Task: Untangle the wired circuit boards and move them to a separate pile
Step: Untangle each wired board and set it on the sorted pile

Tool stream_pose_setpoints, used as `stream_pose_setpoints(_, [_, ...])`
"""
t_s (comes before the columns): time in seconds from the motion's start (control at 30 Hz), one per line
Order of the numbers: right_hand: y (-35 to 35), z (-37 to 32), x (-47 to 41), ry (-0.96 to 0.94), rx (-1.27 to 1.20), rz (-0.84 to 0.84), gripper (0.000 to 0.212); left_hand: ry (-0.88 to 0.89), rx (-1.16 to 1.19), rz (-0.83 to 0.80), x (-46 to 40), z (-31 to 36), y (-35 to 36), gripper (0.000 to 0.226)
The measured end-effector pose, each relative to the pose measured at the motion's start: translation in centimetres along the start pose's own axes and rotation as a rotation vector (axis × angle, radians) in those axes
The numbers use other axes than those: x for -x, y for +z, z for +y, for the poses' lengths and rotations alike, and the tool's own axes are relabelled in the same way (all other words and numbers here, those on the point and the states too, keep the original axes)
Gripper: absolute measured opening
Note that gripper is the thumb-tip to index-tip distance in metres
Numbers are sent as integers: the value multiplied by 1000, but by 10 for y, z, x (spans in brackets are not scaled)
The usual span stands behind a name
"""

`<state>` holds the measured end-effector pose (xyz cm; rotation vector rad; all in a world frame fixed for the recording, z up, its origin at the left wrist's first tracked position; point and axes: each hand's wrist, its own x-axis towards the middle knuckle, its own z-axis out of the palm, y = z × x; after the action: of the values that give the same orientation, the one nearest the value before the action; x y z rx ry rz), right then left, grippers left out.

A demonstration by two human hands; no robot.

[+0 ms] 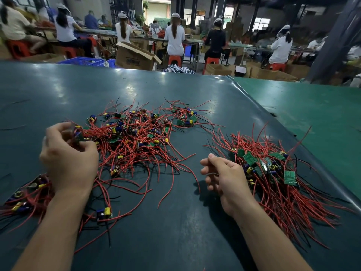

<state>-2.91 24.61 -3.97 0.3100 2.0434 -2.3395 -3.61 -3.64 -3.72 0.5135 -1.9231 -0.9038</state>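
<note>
The left hand [68, 159] pinches a circuit board [79, 136] from the tangled heap [132, 137], while the right hand [224, 177] hangs loosely curled and holding nothing beside the sorted pile [273, 173].

From where I stood, nothing could be read for certain. The open cardboard box [134, 57] beyond the far edge of the surface [175, 89] bore a dark printed word on its side, too blurred to make out. The green circuit boards [289, 178] in the right-hand pile carried pale markings, too small to tell as letters.
</note>
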Motion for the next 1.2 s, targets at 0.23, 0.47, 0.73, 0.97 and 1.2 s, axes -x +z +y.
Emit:
stream_pose_setpoints(0.23, [1,0,1,2,0,-21,29,-141,-244,-161,-5,-11,3,44])
stream_pose_setpoints(0.47, [1,-3,1,7,-16,-16,29,-89,-360,-116,-4,-14,8,47])
stream_pose_setpoints(0.73, [-3,-4,2,4,-25,-18,29,30,-274,3,0,-5,4,53])
stream_pose_setpoints(0.97, [2,-4,5,20,42,-109,27,254,-239,-173,27,19,20,42])
stream_pose_setpoints(1.2, [2,-2,6,26,52,-128,26,379,-155,-326,43,32,25,38])
